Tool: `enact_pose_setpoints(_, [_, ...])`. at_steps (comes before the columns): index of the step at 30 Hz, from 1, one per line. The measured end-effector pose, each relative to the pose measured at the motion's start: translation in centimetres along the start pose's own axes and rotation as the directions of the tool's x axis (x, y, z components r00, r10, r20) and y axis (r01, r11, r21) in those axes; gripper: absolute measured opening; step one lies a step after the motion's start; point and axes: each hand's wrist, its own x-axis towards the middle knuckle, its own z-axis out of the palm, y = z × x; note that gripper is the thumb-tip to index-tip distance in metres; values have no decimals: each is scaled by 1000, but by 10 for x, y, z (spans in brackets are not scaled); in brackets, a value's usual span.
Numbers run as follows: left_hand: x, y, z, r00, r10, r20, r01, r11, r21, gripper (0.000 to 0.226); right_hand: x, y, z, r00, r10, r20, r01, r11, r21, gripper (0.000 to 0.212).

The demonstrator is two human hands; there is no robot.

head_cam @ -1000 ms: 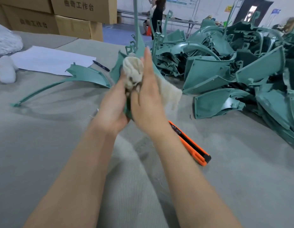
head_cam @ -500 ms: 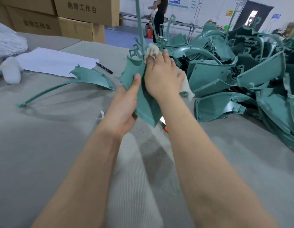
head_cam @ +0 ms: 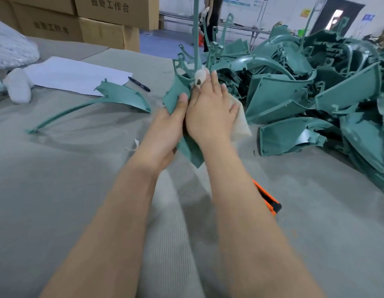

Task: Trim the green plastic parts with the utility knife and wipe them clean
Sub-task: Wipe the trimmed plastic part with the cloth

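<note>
- Part (head_cam: 176,95): held roughly upright off the counter (head_cam: 57,179), between both hands and in front of the pile (head_cam: 316,93). Its thin stem runs up out of frame.
- Handling: thin moulded shell, so probably light. The wide blade looks stiff. The stem and the small clip tabs up top likely flex and could snap if levered.
- The surface is glossy, so I expect it to be slick under a cloth.
- Best hold, as I judge it: the wide lower blade, thumb on the face and fingers behind. Not the stem.
- Left hand (head_cam: 163,134): clamps the blade's left edge with the thumb flat on the front face. The other fingers go behind the part and are hidden.
- Right hand (head_cam: 208,112): back to camera, fingers (head_cam: 214,87) nearly straight and slightly spread, pressing the cloth (head_cam: 240,123) flat on the upper face.
- A wad of cloth pokes out at the fingertips and the rest hangs out below the palm on the right.
- The right thumb is tucked against the left thumb, so I can't tell if it also pinches the cloth.
- Knife (head_cam: 268,196): on the counter near the person, partly hidden by the right forearm. Neither hand touches it.
- Step looks like wiping, not trimming.
- One more part (head_cam: 120,95) lies on the counter to the left, just beside the paper (head_cam: 75,76) and pen (head_cam: 139,83).
</note>
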Motion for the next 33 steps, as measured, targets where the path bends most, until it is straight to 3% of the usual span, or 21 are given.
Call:
enact_pose_setpoints(5, [0, 3, -5, 997, -72, 21, 73, 994, -82, 22, 59, 18, -41, 991, 78, 109, -85, 995, 55, 34])
enact_pose_setpoints(8, [4, 6, -10, 994, -83, -73, 70, 984, -165, 24, 55, 42, -56, 969, 230, -92, -199, 943, 267, 33])
enact_pose_setpoints(9, [5, 6, -10, 990, -88, -108, 68, 982, -175, 24, 48, 46, -59, 942, 281, -186, -177, 883, 434, 34])
enact_pose_setpoints(11, [5, 4, -9, 985, -93, -145, 69, 985, -160, 26, 35, 41, -66, 894, 326, -306, 15, 663, 748, 37])
enact_pose_setpoints(13, [4, 1, -5, 983, -116, -141, 89, 979, -183, 30, 18, 26, -66, 912, 239, -332, 202, 441, 874, 34])
enact_pose_setpoints(14, [3, 1, -3, 982, -134, -136, 102, 970, -220, 33, 8, 18, -60, 923, 177, -341, 250, 399, 882, 34])
enact_pose_setpoints(15, [3, 1, -2, 981, -151, -122, 113, 957, -268, 37, -1, 13, -50, 922, 126, -366, 277, 444, 852, 33])
enact_pose_setpoints(17, [3, 2, 1, 986, -153, -61, 121, 924, -363, 40, -14, 7, -26, 930, -21, -367, 257, 751, 608, 35])
enact_pose_setpoints(18, [3, 1, 1, 988, -149, -40, 122, 912, -393, 39, -18, 10, -11, 956, -97, -275, 204, 897, 392, 38])
enact_pose_setpoints(19, [3, 0, 0, 988, -153, -32, 128, 905, -406, 39, -22, 12, 2, 982, -114, -150, 145, 967, 211, 44])
enact_pose_setpoints(21, [2, 0, -2, 984, -177, 1, 162, 898, -409, 42, -32, 12, 21, 991, -132, -18, 134, 985, 112, 54])
enact_pose_setpoints(23, [2, 2, -4, 981, -190, 28, 184, 888, -422, 48, -39, 8, 29, 958, -271, -95, 284, 943, 172, 53])
enact_pose_setpoints(25, [3, 5, -3, 985, -169, -15, 145, 885, -442, 46, -31, 11, 25, 945, -289, -153, 315, 930, 192, 47])
enact_pose_setpoints(27, [1, 5, 1, 990, -132, -58, 96, 903, -419, 42, -9, 20, 17, 975, -141, -170, 181, 951, 250, 41])
enact_pose_setpoints(30, [1, 7, 6, 993, -84, -87, 43, 919, -393, 42, 5, 24, 9, 990, 93, -108, -28, 867, 497, 39])
enact_pose_setpoints(33, [6, 13, -1, 992, -26, -126, -33, 896, -442, 39, -28, 10, 23, 994, 73, -85, -13, 830, 558, 33])
